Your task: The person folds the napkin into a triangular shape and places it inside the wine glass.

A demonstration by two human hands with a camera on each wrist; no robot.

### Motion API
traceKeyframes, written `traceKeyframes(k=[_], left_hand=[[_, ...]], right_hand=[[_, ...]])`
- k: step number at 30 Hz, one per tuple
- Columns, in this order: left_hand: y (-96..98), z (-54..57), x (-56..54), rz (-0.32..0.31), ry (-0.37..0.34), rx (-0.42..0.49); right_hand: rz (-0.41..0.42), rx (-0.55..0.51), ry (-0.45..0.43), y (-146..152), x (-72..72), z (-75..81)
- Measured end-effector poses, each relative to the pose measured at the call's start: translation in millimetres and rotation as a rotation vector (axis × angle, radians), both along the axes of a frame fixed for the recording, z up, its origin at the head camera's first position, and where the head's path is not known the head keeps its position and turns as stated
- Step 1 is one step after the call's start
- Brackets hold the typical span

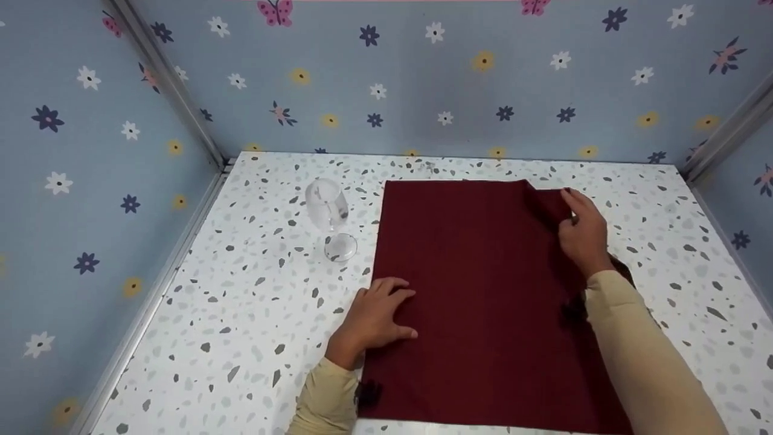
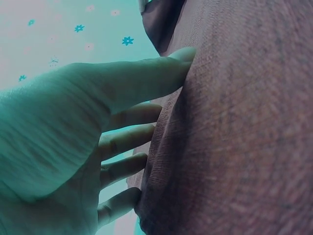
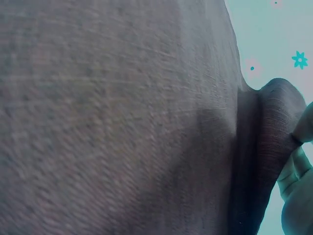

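Observation:
A dark red cloth [image 1: 471,290] lies spread over the speckled table, its far right part lifted and creased. My right hand [image 1: 586,232] pinches the cloth near that far right corner, thumb on the near side. In the right wrist view the raised fold [image 3: 279,112] stands up between the thumb and fingers. On the left edge of the cloth rests my left hand [image 1: 374,314], its fingers spread and loosely bent. The left wrist view has its thumb [image 2: 142,81] and fingertips touching the cloth surface.
A clear stemmed glass [image 1: 326,208] stands on the white speckled table [image 1: 241,302], to the left of the cloth's far half. Blue flowered panels [image 1: 410,78] rise behind the table and on both sides, with metal posts [image 1: 175,84] at the corners.

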State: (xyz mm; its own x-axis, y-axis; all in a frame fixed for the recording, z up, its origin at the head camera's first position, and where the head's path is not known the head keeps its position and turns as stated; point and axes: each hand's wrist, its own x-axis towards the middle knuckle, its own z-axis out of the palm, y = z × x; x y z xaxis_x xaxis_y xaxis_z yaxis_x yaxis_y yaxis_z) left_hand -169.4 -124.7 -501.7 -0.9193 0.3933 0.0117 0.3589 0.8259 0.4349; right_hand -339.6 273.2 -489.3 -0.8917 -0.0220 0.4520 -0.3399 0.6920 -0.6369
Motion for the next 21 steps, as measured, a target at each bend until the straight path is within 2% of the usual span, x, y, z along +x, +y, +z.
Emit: traceKeyframes(k=[4, 8, 12, 21], left_hand=[[1.8, -1.3, -0.5, -0.008, -0.007, 0.007], [2.6, -2.9, -2.5, -0.014, -0.006, 0.007], [2.6, -3.1, -4.8, -0.017, -0.01, 0.002], [-5.7, -2.7, -1.5, -0.01, -0.005, 0.017]], right_hand=[[-0.016, -0.006, -0.027, 1.1, 4.8, -0.9], [-0.047, -0.027, 0.008, -1.1, 8.8, -2.9], [-0.064, -0.085, 0.035, -6.4, 12.1, -4.7], [-0.094, -0.204, -0.001, -30.5, 25.1, -7.5]])
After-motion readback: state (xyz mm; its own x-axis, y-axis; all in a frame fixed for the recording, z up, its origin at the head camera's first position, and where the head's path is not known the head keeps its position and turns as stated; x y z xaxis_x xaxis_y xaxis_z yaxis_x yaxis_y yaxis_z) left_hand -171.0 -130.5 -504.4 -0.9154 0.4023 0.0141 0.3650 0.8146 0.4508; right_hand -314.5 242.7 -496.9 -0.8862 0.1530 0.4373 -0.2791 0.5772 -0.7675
